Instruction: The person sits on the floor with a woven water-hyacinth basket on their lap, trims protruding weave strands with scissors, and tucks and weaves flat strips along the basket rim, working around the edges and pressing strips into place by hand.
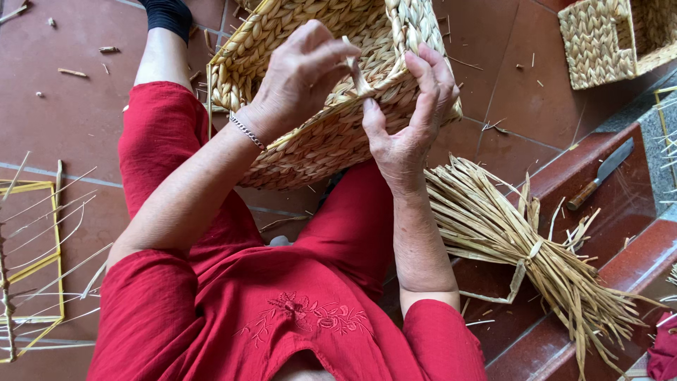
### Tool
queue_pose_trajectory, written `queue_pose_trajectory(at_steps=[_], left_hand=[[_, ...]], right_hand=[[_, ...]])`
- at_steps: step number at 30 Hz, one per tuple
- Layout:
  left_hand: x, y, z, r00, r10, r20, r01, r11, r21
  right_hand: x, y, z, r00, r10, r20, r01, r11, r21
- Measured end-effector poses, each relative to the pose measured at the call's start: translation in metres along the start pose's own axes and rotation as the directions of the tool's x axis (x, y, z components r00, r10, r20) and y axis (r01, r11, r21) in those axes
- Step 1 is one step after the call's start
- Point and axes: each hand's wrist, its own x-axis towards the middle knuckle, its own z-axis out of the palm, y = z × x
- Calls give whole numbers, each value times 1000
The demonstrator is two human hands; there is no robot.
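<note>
A woven straw basket [310, 148] rests tilted on my lap, over my red trousers. My left hand [300, 74] lies on the basket's rim and pinches a pale straw strand [356, 70] between thumb and fingers. My right hand [412, 116] grips the rim just right of that strand, fingers curled over the edge and thumb pressed against the braided wall. Both hands nearly touch at the strand.
A tied bundle of dry straw [522, 247] lies on the red step at my right. A knife with a wooden handle [599, 173] sits beyond it. A second woven basket [613, 39] stands top right. A yellow wire frame [32, 268] lies at the left. Straw scraps litter the tiles.
</note>
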Motion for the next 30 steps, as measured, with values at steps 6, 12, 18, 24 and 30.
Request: queue_pose_trajectory(at_steps=[6,12,18,24,30], left_hand=[[2,-6,-7,977,170,130,-190,968,165],[4,-13,0,941,-258,219,336,789,-515],[0,-15,11,824,-359,438,550,322,-771],[-2,-20,20,865,-282,416,500,402,-767],[4,-29,12,867,-119,485,498,274,-823]], right_hand=[[-3,-4,7,999,16,-38,-18,999,-49],[-3,-4,6,999,21,-40,-23,999,-39],[-6,-3,5,999,21,-36,-22,1000,-21],[-6,1,3,999,1,-41,-3,999,-32],[-2,-4,4,998,-18,-66,17,1000,-22]])
